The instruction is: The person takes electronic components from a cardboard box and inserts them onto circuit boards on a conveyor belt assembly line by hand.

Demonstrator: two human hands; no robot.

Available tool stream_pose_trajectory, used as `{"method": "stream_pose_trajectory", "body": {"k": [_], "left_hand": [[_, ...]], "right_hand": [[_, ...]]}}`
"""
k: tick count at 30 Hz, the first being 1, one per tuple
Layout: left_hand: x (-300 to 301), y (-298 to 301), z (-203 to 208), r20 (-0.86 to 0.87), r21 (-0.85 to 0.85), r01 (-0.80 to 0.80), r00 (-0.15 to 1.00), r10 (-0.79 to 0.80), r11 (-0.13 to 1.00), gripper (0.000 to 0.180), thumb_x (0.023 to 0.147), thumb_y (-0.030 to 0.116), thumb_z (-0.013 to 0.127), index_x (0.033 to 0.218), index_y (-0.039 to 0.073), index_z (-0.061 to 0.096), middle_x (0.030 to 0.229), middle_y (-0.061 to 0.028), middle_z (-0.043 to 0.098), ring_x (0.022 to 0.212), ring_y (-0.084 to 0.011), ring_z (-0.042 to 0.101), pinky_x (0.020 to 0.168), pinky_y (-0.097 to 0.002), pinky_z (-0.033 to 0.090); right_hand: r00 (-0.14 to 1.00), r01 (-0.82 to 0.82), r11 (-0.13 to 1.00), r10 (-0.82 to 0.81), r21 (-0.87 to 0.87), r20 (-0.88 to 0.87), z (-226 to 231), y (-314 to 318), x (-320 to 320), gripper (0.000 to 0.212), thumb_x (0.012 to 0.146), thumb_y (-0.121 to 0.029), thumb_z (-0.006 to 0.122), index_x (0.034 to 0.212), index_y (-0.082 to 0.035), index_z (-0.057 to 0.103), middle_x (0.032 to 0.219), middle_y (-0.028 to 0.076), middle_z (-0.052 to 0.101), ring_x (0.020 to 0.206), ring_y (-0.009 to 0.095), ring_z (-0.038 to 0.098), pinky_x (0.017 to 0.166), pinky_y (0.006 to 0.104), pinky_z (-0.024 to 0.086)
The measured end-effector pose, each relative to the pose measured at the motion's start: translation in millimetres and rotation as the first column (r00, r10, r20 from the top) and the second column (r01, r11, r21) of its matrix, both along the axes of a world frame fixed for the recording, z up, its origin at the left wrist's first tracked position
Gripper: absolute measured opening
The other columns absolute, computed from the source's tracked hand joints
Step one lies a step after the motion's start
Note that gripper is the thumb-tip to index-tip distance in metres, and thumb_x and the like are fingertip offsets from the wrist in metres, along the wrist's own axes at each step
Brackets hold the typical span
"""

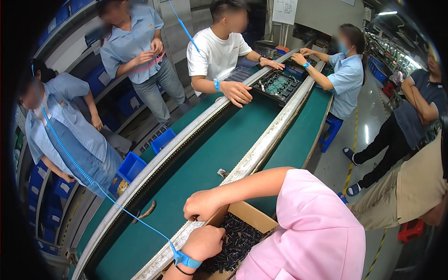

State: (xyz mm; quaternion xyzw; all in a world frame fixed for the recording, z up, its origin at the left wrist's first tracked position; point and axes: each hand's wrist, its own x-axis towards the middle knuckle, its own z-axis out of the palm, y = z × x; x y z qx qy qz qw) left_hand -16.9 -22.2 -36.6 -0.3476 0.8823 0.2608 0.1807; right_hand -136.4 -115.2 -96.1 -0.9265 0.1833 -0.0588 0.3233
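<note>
A cardboard box (pixel 254 217) holds a heap of small black parts (pixel 235 238) with narrow stems, beside the near metal rail of the line. Over the rail, at the box's far left corner, my right hand (pixel 204 205) is closed in a pinch; a small dark piece shows at its fingertips. Just nearer, my left hand (pixel 203 240) has its fingers curled inward at the box's left side. What it holds, if anything, is hidden. A blue wrist strap (pixel 189 260) with a coiled cord circles my left wrist.
A green conveyor belt (pixel 196 144) runs between two metal rails, with a curved brown object (pixel 148 211) on it. Farther along lies a black tray (pixel 280 100) with green circuit boards, with co-workers' hands near it. Blue bins (pixel 131 167) line the left side. Other people stand around.
</note>
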Motion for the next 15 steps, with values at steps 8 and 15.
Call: {"method": "stream_pose_trajectory", "body": {"k": [8, 15], "left_hand": [[-1.3, -3.3, -0.4, -0.017, 0.015, 0.008, 1.0, -0.008, 1.0, 0.016, 0.078, 0.013, 0.055, 0.083, 0.004, 0.067, 0.08, -0.0156, 0.068, 0.07, -0.0392, 0.062, 0.062, -0.0434, 0.049], [3.4, 0.6, -0.9, -0.031, 0.006, -0.017, 0.999, 0.017, 1.0, 0.017, 0.078, 0.012, 0.054, 0.082, 0.003, 0.068, 0.079, -0.0158, 0.068, 0.069, -0.0396, 0.062, 0.061, -0.044, 0.049]], "right_hand": [[1.0, 0.005, 1.0, -0.005, 0.002, 0.004, 0.0, -2.0, -1.9, 0.016, 0.065, -0.001, 0.06, 0.079, -0.006, 0.068, 0.08, 0.006, 0.068, 0.072, 0.028, 0.061, 0.067, 0.039, 0.051], [0.999, -0.02, 0.999, 0.019, -0.03, -0.025, 2.8, 0.2, 1.9, 0.013, 0.066, -0.003, 0.059, 0.077, -0.005, 0.066, 0.081, 0.006, 0.067, 0.073, 0.029, 0.061, 0.067, 0.0389, 0.05]]}}
